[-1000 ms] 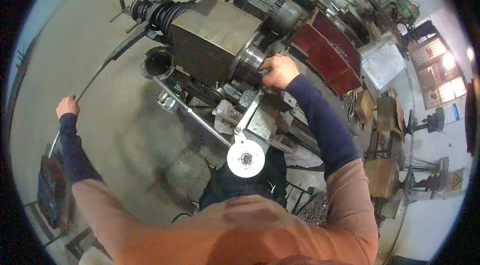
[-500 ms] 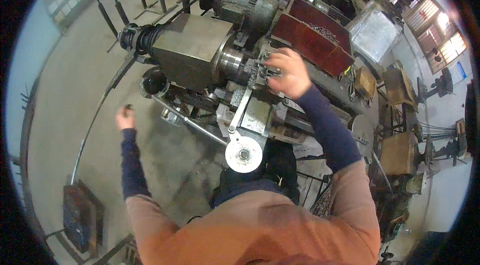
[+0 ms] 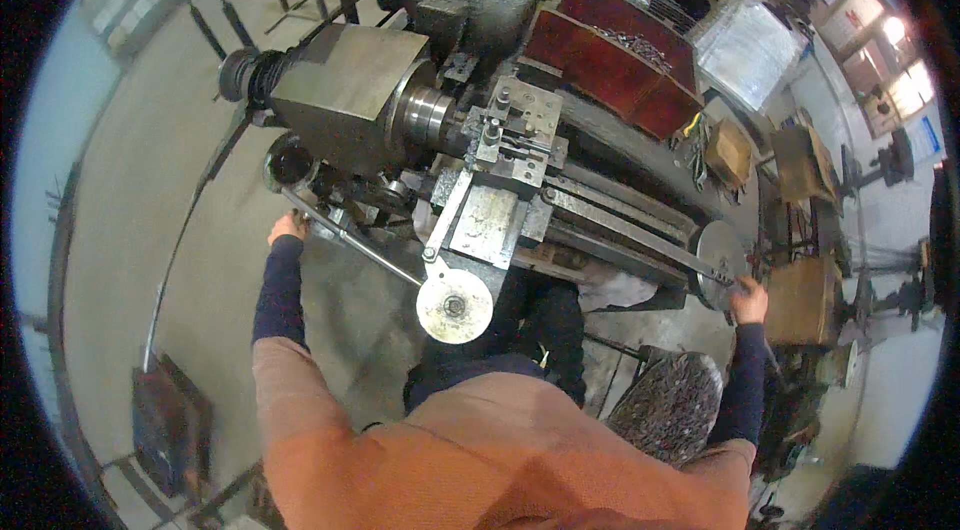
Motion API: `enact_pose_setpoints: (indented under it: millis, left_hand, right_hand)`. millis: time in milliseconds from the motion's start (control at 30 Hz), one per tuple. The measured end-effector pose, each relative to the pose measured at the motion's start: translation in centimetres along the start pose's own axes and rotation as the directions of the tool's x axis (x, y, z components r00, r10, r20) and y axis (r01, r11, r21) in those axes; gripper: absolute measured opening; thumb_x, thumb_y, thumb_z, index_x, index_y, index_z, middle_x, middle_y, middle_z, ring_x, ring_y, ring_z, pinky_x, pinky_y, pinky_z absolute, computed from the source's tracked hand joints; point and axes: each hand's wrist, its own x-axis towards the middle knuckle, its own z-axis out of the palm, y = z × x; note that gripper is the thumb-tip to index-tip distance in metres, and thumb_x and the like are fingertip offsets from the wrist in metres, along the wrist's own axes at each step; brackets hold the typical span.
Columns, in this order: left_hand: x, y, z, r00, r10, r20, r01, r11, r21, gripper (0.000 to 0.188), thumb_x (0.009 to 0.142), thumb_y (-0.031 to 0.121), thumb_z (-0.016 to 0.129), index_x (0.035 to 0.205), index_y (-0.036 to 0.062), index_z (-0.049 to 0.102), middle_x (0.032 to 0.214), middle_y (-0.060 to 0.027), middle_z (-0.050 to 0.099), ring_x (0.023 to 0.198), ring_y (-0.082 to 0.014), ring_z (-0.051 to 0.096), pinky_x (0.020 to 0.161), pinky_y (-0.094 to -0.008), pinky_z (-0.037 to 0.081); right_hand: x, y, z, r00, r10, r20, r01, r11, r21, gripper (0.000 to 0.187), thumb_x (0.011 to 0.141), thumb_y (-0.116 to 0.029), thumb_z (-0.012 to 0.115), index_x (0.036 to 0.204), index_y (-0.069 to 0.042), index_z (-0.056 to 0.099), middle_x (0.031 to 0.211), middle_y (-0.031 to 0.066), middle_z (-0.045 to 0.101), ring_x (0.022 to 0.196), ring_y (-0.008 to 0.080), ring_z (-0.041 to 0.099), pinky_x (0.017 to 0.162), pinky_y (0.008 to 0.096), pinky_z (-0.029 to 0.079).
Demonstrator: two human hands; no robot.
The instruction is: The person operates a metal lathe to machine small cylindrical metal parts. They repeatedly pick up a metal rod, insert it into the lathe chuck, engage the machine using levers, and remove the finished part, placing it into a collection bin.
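Observation:
A small metal lathe stands before me, with a shiny round spindle chuck [image 3: 428,116] beside its boxy headstock [image 3: 345,70]. The tool post [image 3: 515,130] sits just right of the chuck on the cross slide. Over at the right end, my right hand [image 3: 748,302] has its fingers curled at the rim of a grey metal handwheel [image 3: 716,255]. Low at the headstock's left, my left hand [image 3: 288,226] is closed beside a round opening; what its fingers hold is too small to make out. A pale crank disc [image 3: 455,306] lies nearest my body.
A red tray [image 3: 610,55] with loose metal pieces stands behind the lathe, near a motor [image 3: 470,10]. Wrenches [image 3: 697,155] lie beside a small wooden box [image 3: 728,155]. A stool with a speckled seat [image 3: 668,405] is at my right; a dark pedal-like box [image 3: 170,420] is on the floor left.
My right hand has left the tool post and moved right and nearer to the handwheel. My left hand has come in toward the headstock. The view has shifted slightly.

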Motion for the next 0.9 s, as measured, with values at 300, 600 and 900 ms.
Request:
enact_pose_setpoints:
  millis: [300, 600, 900]
  left_hand:
    - [-3.7, 3.7, -6.0, 0.990, -0.124, 0.070, 0.097, 0.232, -0.968, 0.043, 0.076, 0.028, 0.058, 0.100, -0.0065, 0.047, 0.070, -0.0160, 0.057, 0.049, -0.0233, 0.058, 0.040, -0.0293, 0.047]
    - [-1.2, 11.0, -3.5, 0.899, -0.404, 0.170, 0.115, -0.156, -0.981, 0.020, 0.070, 0.001, 0.050, 0.085, -0.0077, 0.041, 0.062, -0.0179, 0.056, 0.041, -0.0247, 0.055, 0.036, -0.0338, 0.046]
    - [3.4, 7.0, 2.8, 0.934, -0.324, -0.154, -0.102, 0.173, -0.980, 0.020, 0.067, 0.002, 0.051, 0.083, -0.0076, 0.043, 0.058, -0.0159, 0.055, 0.041, -0.0223, 0.055, 0.036, -0.0321, 0.045]
  right_hand:
    - [-3.6, 21.9, 3.7, 0.723, 0.606, 0.333, -0.401, 0.760, -0.512, 0.053, 0.059, -0.036, 0.066, 0.099, -0.004, 0.054, 0.096, 0.0153, 0.058, 0.089, 0.0292, 0.056, 0.076, 0.0371, 0.045]
    - [-11.9, 8.7, 1.5, 0.601, 0.796, 0.072, -0.708, 0.572, -0.415, 0.037, 0.061, -0.025, 0.061, 0.090, -0.003, 0.060, 0.095, 0.0176, 0.058, 0.092, 0.0311, 0.055, 0.078, 0.0383, 0.044]
    - [-14.5, 4.8, 2.9, 0.538, 0.841, 0.051, -0.776, 0.518, -0.359, 0.045, 0.056, -0.032, 0.062, 0.090, -0.003, 0.058, 0.095, 0.0168, 0.058, 0.090, 0.0315, 0.056, 0.078, 0.0377, 0.044]
